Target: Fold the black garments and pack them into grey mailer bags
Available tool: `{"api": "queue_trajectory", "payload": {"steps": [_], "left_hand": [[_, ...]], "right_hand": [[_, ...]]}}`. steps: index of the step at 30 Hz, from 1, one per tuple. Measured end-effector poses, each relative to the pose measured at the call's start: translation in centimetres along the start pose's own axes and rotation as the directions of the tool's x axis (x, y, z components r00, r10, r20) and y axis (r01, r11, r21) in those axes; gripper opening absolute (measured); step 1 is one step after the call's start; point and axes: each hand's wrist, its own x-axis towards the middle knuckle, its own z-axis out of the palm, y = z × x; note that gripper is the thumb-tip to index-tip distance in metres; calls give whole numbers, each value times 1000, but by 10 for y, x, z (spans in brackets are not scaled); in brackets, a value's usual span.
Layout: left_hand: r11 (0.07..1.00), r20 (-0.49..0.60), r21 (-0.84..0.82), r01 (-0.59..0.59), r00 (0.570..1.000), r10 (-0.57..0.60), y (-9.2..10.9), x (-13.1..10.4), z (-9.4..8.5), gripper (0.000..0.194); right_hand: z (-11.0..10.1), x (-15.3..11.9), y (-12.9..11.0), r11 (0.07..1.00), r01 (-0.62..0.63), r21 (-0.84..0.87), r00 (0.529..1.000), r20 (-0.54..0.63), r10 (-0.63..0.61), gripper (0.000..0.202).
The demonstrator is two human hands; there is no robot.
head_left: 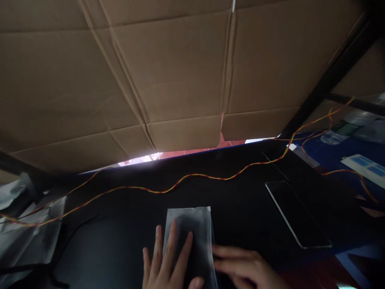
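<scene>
A translucent frosted zip bag [200,224] lies flat on the black tabletop at bottom centre, with something dark showing through it. My left hand [168,261] rests on its left part, fingers spread and flat. At the bag's right edge, along the zip strip, my right hand [249,267] touches with stretched fingertips, slightly blurred. Its thumb is not plain to see. The lower end of the bag runs out of view.
A phone-like dark slab [297,216] with a pale rim lies to the right. A red-yellow twisted wire [192,175] crosses the black table [120,233]. Clear plastic bags [27,241] lie left, a plastic bottle [337,132] right. Cardboard [180,72] walls the back.
</scene>
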Motion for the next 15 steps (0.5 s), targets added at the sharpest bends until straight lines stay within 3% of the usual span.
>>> {"api": "queue_trajectory", "payload": {"steps": [1,3,6,8,12,15], "left_hand": [[996,-32,9,-93,995,93,-6,14,-8,79],[992,-43,-4,-122,992,122,-13,44,-21,68],[980,-53,-43,-194,980,192,-3,77,-25,59],[979,-63,-35,-202,978,200,10,84,-19,59],[981,-105,-7,-192,976,190,29,73,-3,62],[987,-113,-79,-137,985,128,26,66,-1,58]], "right_hand": [[-6,0,1,998,-65,-14,987,-152,62,32],[-16,11,3,969,-247,-22,916,-330,226,37],[-20,44,2,889,-445,-104,871,-279,404,44],[-17,66,1,861,-480,-168,865,-255,432,39],[-6,88,2,823,-514,-243,850,-274,451,28],[-1,93,3,813,-524,-253,843,-292,452,30]]}}
